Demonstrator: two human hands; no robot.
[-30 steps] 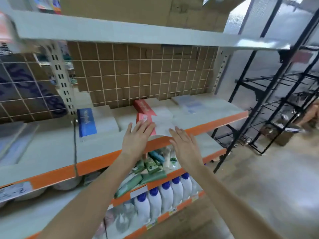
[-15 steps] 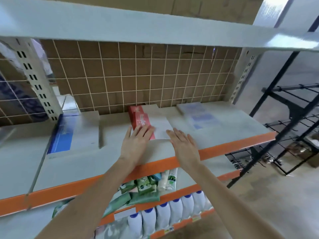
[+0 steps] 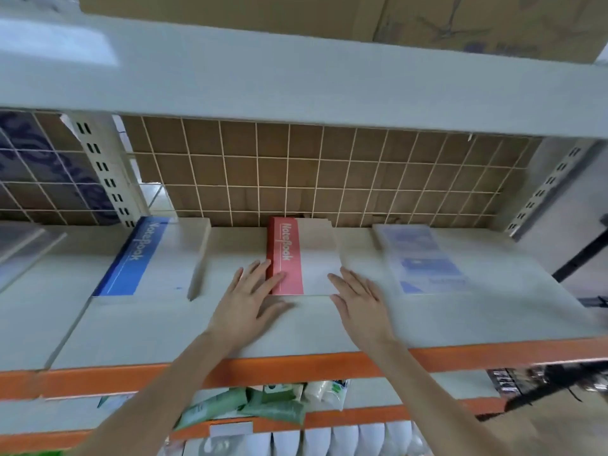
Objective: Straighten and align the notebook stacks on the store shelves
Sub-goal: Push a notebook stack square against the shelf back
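A red-and-white notebook stack (image 3: 304,256) lies in the middle of the grey shelf (image 3: 138,327), its far end against the wire grid. My left hand (image 3: 251,299) lies flat with fingers spread, fingertips touching the stack's red front-left corner. My right hand (image 3: 360,301) lies flat beside the stack's front-right corner, fingers apart, holding nothing. A blue-and-white notebook stack (image 3: 154,258) sits to the left, angled slightly. A pale blue plastic-wrapped stack (image 3: 422,258) lies to the right.
An upper shelf (image 3: 296,77) with a cardboard box (image 3: 362,18) overhangs close above. A wire grid backing (image 3: 329,172) closes the rear. The orange shelf edge (image 3: 296,366) fronts the board; green tubes (image 3: 250,406) and white bottles (image 3: 329,437) fill the shelves below.
The view has moved closer and squarer to the shelf. Both hands slid forward onto the board, and the red stack now sits straighter and farther back against the grid.
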